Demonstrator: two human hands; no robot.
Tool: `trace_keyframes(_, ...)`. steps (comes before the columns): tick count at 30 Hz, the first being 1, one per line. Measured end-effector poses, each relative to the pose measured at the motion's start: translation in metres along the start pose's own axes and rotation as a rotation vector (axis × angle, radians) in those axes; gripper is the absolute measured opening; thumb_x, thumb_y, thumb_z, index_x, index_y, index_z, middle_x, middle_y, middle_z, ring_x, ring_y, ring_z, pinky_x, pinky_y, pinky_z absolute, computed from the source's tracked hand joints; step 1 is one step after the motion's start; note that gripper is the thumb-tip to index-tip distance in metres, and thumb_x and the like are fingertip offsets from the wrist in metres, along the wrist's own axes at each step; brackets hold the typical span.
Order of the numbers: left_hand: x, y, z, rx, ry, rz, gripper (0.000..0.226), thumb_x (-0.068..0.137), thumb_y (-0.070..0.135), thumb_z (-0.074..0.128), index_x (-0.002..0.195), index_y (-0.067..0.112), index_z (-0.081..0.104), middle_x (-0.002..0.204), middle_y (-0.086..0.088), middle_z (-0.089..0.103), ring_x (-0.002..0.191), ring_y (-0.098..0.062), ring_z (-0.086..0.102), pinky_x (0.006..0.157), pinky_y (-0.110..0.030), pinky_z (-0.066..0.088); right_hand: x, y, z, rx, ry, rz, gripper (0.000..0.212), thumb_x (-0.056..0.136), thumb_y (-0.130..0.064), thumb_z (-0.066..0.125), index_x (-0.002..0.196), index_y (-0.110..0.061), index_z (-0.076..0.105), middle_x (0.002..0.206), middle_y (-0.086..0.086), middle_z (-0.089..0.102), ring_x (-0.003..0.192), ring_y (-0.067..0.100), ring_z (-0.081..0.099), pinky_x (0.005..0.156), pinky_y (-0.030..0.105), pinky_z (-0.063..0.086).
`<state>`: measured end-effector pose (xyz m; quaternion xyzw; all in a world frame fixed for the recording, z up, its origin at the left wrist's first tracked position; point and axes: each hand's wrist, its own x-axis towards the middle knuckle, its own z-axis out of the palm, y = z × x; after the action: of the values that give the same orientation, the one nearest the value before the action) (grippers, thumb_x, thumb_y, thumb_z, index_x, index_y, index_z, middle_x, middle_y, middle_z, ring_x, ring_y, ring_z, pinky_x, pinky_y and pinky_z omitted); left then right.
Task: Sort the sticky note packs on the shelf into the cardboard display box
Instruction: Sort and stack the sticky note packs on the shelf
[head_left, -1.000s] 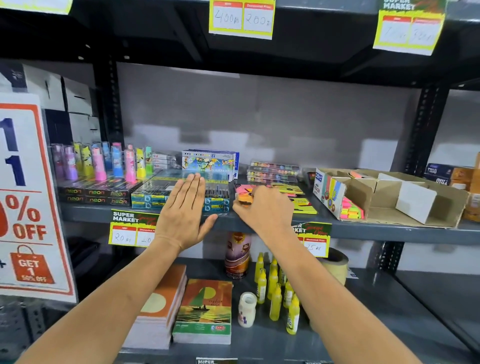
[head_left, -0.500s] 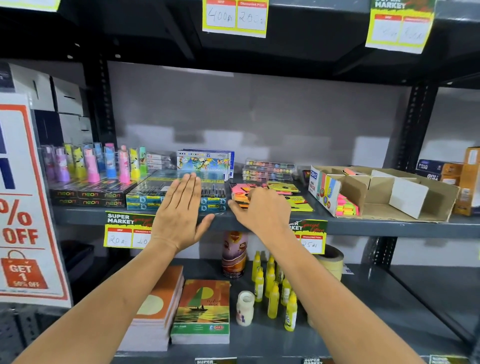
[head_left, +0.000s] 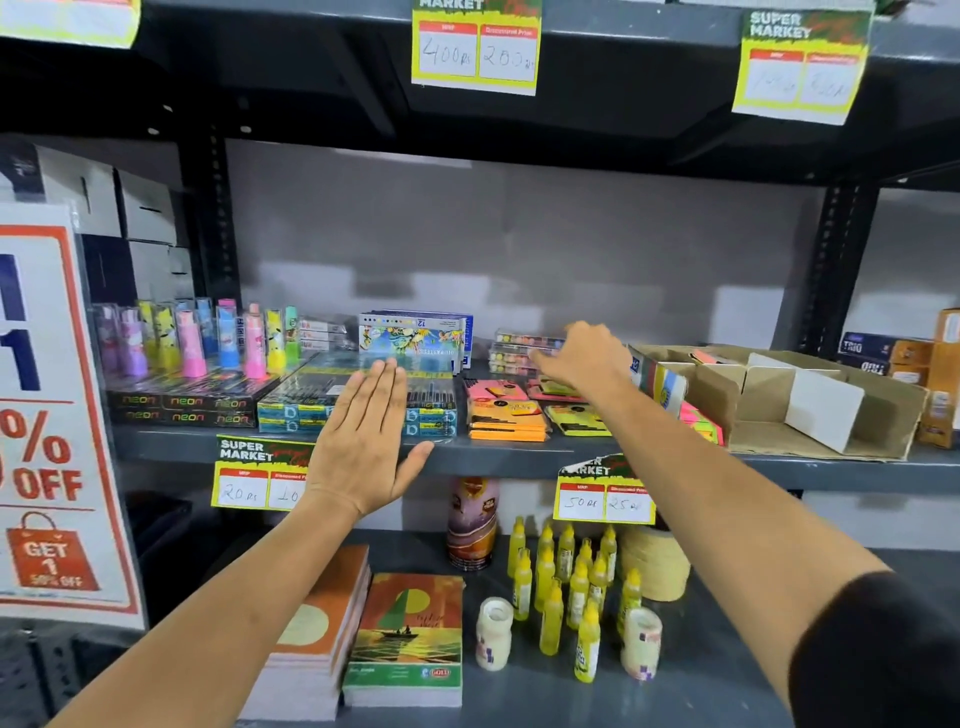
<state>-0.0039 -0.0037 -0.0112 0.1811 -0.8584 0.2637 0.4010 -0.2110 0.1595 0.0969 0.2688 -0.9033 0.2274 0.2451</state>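
Observation:
Stacks of sticky note packs lie flat on the middle shelf: orange and pink ones (head_left: 506, 413) in front, yellow ones (head_left: 576, 418) beside them. My right hand (head_left: 584, 358) hovers over the rear packs, fingers curled downward, blurred; whether it holds anything is unclear. To the right stands the cardboard display box (head_left: 769, 402) with dividers and a few pink and green packs (head_left: 701, 421) in its left compartment. My left hand (head_left: 363, 441) is flat and open, in front of the pen boxes (head_left: 358, 402), holding nothing.
Neon highlighters (head_left: 208, 338) stand at the left, a crayon box (head_left: 413, 340) at the back. Clear cases (head_left: 519, 351) are stacked behind the packs. Below sit notebooks (head_left: 405, 639), yellow glue bottles (head_left: 566, 582) and a tape roll (head_left: 654, 564). A sale poster (head_left: 47, 415) hangs at the left.
My right hand has lifted off the front orange packs and moved back and to the right, uncovering them. My left hand has stayed in place, flat.

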Motion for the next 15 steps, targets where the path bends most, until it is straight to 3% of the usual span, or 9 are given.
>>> trace_keyframes(3,0.001,0.000,0.000,-0.001,0.001,-0.001,0.081,0.099,0.054,0.014,0.145,-0.010,0.032,0.150,-0.029,0.037,0.141,-0.038,0.035,0.120,-0.044,0.016,0.015,0.007,0.005,-0.076,-0.178,0.057,0.056,0.079,-0.063,0.060,0.102,-0.012,0.061,0.097,0.005,0.060,0.083,0.024,0.056,0.065,0.029,0.043)
trace_keyframes(8,0.001,-0.001,0.001,0.006,0.004,-0.004,0.081,0.099,0.054,0.013,0.145,-0.010,0.034,0.149,-0.029,0.037,0.141,-0.038,0.035,0.120,-0.043,0.013,0.033,0.010,0.026,-0.138,-0.413,0.062,0.069,0.075,-0.067,0.058,0.116,-0.012,0.057,0.102,0.006,0.058,0.092,0.024,0.056,0.075,0.033,0.048)
trace_keyframes(11,0.002,-0.001,0.001,0.004,0.008,-0.003,0.081,0.099,0.054,0.014,0.144,-0.010,0.034,0.149,-0.029,0.038,0.140,-0.038,0.036,0.120,-0.043,0.014,0.032,0.009,0.032,-0.125,-0.450,0.061,0.072,0.074,-0.070,0.059,0.116,-0.011,0.054,0.102,0.008,0.055,0.092,0.025,0.054,0.078,0.032,0.045)
trace_keyframes(15,0.001,0.000,0.002,0.001,0.026,-0.001,0.080,0.100,0.053,0.016,0.143,-0.010,0.036,0.147,-0.029,0.041,0.139,-0.038,0.039,0.118,-0.045,0.019,0.031,0.011,0.039,-0.151,-0.407,0.034,0.065,0.077,-0.064,0.060,0.112,-0.009,0.056,0.102,0.007,0.058,0.088,0.023,0.054,0.071,0.030,0.042)
